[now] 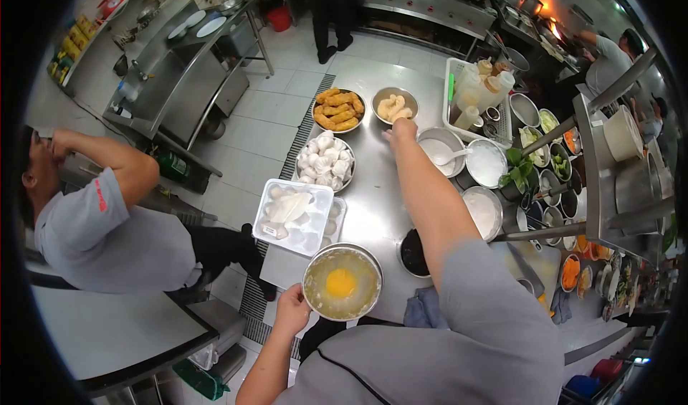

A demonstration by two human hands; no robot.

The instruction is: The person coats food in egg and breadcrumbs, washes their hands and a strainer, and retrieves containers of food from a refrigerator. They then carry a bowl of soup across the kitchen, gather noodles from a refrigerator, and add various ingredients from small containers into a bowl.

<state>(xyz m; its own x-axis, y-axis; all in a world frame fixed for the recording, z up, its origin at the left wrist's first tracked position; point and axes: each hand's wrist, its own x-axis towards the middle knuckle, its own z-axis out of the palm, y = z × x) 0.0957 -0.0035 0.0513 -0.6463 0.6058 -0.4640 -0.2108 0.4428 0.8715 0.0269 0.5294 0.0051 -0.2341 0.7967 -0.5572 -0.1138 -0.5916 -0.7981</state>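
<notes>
We note the left hand (292, 310) closed on the near rim of the egg bowl (378, 274). The right hand (402, 128) reaches well beyond that bowl, over the far bowl (380, 95) of pale pieces; we cannot tell its grip. A tray (309, 246) and dumpling bowl (350, 175) lie between, and a dark bowl (400, 251) sits just right.

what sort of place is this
Most likely a restaurant's commercial kitchen: a long stainless steel counter, rows of small ingredient tubs on the right, and a cooking line with an open flame at the back. The left hand holds a metal bowl with a raw egg.
</notes>
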